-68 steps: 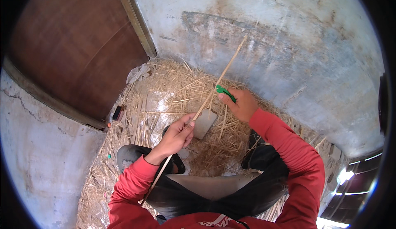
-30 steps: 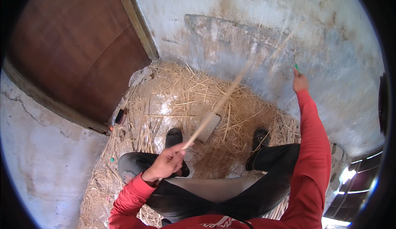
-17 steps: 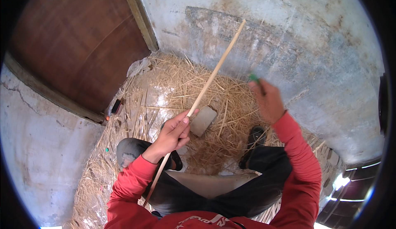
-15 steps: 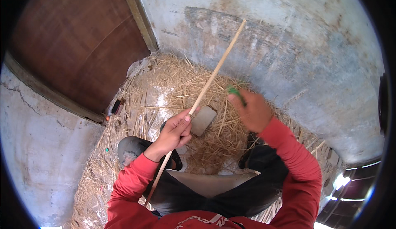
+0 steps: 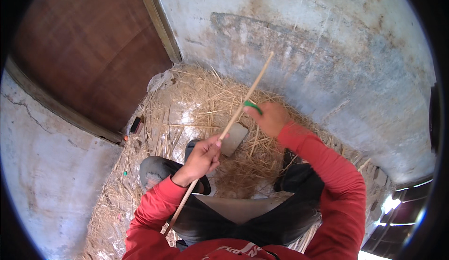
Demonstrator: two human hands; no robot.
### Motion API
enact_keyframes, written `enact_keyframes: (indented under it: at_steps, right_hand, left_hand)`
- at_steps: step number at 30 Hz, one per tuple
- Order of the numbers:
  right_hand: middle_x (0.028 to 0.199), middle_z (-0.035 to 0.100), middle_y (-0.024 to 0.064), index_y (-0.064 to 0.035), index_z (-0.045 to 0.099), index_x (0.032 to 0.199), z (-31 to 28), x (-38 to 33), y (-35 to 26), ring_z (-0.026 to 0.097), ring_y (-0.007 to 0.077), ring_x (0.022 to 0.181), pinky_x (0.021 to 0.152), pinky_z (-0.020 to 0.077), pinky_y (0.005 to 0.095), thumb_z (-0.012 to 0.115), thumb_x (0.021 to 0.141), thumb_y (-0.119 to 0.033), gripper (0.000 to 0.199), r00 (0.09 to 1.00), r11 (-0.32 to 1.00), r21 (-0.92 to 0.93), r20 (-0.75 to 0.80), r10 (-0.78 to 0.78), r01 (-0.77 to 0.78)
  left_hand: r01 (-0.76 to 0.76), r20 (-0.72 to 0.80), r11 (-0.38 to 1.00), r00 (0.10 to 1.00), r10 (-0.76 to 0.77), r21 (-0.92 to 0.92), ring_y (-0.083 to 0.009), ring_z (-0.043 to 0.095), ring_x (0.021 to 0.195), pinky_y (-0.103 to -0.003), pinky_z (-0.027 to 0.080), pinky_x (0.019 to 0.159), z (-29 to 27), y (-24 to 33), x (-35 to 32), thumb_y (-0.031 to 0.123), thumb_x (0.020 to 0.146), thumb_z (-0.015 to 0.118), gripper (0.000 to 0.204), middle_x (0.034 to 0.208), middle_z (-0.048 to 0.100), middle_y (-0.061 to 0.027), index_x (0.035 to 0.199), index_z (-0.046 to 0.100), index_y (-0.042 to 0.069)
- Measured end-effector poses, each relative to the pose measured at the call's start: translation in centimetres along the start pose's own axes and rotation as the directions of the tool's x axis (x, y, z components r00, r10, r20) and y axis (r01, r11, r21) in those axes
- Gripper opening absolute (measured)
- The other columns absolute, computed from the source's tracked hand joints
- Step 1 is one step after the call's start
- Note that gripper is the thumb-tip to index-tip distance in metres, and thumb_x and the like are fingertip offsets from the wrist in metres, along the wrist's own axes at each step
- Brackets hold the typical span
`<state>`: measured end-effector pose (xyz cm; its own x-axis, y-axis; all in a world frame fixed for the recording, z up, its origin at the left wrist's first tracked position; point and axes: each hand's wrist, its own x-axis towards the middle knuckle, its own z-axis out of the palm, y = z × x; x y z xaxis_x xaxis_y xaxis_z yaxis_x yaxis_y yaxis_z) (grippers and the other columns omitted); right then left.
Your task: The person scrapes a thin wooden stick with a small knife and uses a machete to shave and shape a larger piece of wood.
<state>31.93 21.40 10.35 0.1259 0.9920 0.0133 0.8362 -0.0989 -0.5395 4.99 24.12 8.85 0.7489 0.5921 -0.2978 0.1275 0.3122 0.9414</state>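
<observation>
My left hand (image 5: 201, 159) grips a pale stick (image 5: 255, 83), which slants from beside my left thigh up over the straw (image 5: 201, 91). Right hand (image 5: 272, 118) closed round a green tool (image 5: 253, 106), its tip at the stick's upper half; actual contact I can't tell. Pale block (image 5: 236, 140) on floor below.
</observation>
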Motion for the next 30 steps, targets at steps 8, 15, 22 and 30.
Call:
enact_keyframes:
  at_steps: [8, 15, 22, 30]
  right_hand:
    - [0.075, 0.067, 0.0207, -0.003, 0.073, 0.091, -2.5, 2.3, 6.8, 0.065, 0.0404, 0.071, 0.07, 0.0504, 0.0528, 0.045, 0.103, -0.061, 0.066, 0.973, 0.98, -0.11, -0.181, 0.143, -0.164]
    - [0.084, 0.071, 0.0257, 0.0011, 0.074, 0.095, -11.2, 0.1, 26.2, 0.067, 0.0464, 0.08, 0.075, 0.0503, 0.0556, 0.046, 0.103, -0.06, 0.068, 0.639, 0.865, -0.041, -0.692, 0.336, -0.5]
    - [0.067, 0.062, 0.0163, -0.001, 0.07, 0.094, -23.8, -5.4, 27.4, 0.06, 0.0301, 0.062, 0.06, 0.0452, 0.0452, 0.047, 0.106, -0.048, 0.054, 0.417, 0.877, 0.461, -0.83, 0.371, 0.138]
    - [0.056, 0.044, 0.0006, -0.0112, 0.049, 0.077, -40.9, 9.3, -8.6, 0.041, 0.0146, 0.045, 0.045, 0.0316, 0.0311, 0.043, 0.105, -0.049, 0.048, 0.562, 0.281, 0.593, -0.805, 0.188, 0.755]
  left_hand:
    - [-0.024, 0.094, 0.999, 0.995, 0.02, 0.048, -0.0064, 0.028, 0.043, -0.023, 0.03, 0.042, -0.9, -1.2, -1.6, 0.026, 0.114, 0.041, 0.042, 0.062, 0.034, 0.004, 0.15, 0.047, 0.006]
    - [-0.013, 0.311, 0.996, 0.949, 0.042, -0.093, -0.0051, 0.022, 0.045, -0.022, 0.026, 0.043, -2.7, -1.0, -5.3, 0.029, 0.114, 0.037, 0.046, 0.06, 0.029, 0.0055, 0.151, 0.044, 0.002]
    - [-0.056, 0.052, 0.974, 0.996, 0.069, -0.218, -0.006, 0.025, 0.042, -0.022, 0.024, 0.039, -4.7, -1.2, -4.3, 0.029, 0.114, 0.036, 0.038, 0.062, 0.029, 0.0052, 0.141, 0.049, 0.004]
    - [-0.119, -0.02, 0.962, 0.993, 0.118, -0.246, -0.0058, 0.028, 0.042, -0.022, 0.023, 0.038, -3.1, 0.5, -2.2, 0.033, 0.114, 0.037, 0.038, 0.064, 0.032, 0.0048, 0.135, 0.052, 0.005]
